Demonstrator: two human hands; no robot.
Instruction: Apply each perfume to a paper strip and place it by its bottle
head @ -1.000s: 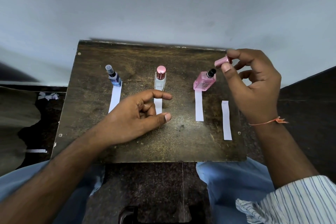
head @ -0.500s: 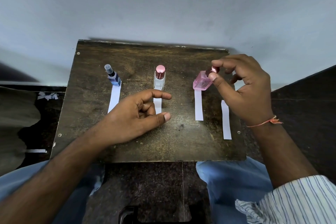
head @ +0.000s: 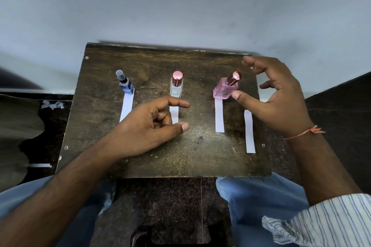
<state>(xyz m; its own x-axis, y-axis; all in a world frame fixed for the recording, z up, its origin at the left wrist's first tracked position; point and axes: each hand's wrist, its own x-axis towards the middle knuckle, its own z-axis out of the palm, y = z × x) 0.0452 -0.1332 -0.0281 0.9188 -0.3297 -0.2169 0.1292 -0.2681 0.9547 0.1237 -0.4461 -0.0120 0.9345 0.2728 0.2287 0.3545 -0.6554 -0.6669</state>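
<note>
Three perfume bottles stand in a row on a dark wooden board: a blue bottle at left, a clear bottle with a pink cap in the middle, a pink bottle at right with its pink cap on. A white paper strip lies in front of each: the left strip, the middle strip partly behind my left hand, the right strip. A fourth strip lies alone at far right. My left hand rests mid-board, fingers loosely apart, holding nothing. My right hand hovers open just right of the pink bottle, thumb tip near its base.
The board sits on my lap against a pale wall. Paper scraps and a loose strip lie on the dark floor at left. A screw marks the board's right edge.
My right hand carried the pink cap down onto the pink bottle, let go and opened, drawing slightly away to the right. My left hand stayed put.
</note>
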